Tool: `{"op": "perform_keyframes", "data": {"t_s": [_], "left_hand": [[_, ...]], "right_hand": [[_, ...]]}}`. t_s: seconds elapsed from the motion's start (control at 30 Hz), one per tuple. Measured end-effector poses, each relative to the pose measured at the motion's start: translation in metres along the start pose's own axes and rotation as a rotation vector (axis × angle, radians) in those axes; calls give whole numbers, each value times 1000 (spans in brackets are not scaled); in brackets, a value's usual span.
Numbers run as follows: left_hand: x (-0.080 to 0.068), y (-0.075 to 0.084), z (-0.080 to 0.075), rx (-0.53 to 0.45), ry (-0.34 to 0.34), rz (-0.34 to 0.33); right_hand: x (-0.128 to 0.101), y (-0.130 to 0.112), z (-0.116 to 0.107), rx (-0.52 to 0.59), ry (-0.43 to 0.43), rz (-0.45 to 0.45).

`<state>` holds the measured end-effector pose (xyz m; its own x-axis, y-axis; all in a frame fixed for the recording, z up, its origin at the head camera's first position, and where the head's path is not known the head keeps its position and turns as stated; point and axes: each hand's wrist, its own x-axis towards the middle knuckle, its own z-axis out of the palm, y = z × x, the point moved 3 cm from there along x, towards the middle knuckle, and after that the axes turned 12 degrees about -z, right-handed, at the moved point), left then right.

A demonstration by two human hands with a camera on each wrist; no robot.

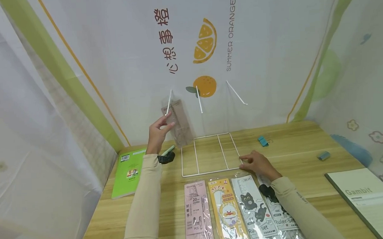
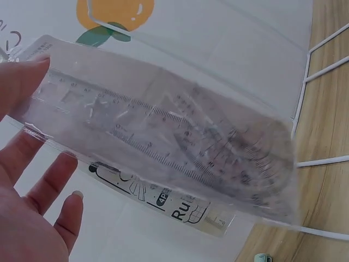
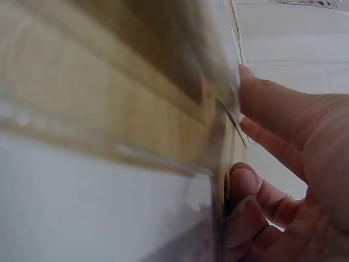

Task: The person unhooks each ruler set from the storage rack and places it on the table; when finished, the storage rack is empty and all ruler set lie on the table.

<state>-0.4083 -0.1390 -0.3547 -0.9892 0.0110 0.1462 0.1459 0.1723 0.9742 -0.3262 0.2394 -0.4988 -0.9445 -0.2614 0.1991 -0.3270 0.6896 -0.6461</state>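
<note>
Left hand [image 1: 157,133]: raised above the counter's back left part, pinching a clear ruler pack [image 1: 179,125] between thumb and fingers; the pack is held upright in the air against the backdrop, just left of the rack.
Ruler pack, left wrist view [image 2: 163,144]: rulers and a protractor show through the plastic; thumb on the near face, fingers [image 2: 52,183] behind it.
Right hand [image 1: 256,163]: lies on the counter at the front right corner of the wire rack [image 1: 210,154], fingers curled at the wire and the top of a pack; whether it grips anything cannot be told.
Rack: white wire, its base flat at the middle of the counter.
Packs [image 1: 242,209]: four ruler sets side by side along the front edge.
Green book [image 1: 130,171]: left edge.
Notebook [image 1: 368,197]: front right corner.
Counter [image 1: 293,144]: light wood.
</note>
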Motion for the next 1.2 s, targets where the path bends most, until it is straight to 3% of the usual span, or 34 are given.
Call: {"op": "perform_keyframes", "data": {"t_s": [0.27, 0.57, 0.83, 1.0, 1.2], "left_hand": [[-12, 5, -1, -63, 49, 25], [-51, 28, -4, -73, 54, 114], [-59, 7, -12, -66, 51, 165], [-67, 6, -15, -45, 42, 191], [-80, 11, -19, -43, 39, 157]], "right_hand": [[0, 1, -1, 2, -9, 6], [-1, -2, -2, 3, -13, -1], [0, -2, -1, 2, -6, -3], [0, -1, -1, 6, -6, 6], [0, -1, -2, 12, -9, 18]]}}
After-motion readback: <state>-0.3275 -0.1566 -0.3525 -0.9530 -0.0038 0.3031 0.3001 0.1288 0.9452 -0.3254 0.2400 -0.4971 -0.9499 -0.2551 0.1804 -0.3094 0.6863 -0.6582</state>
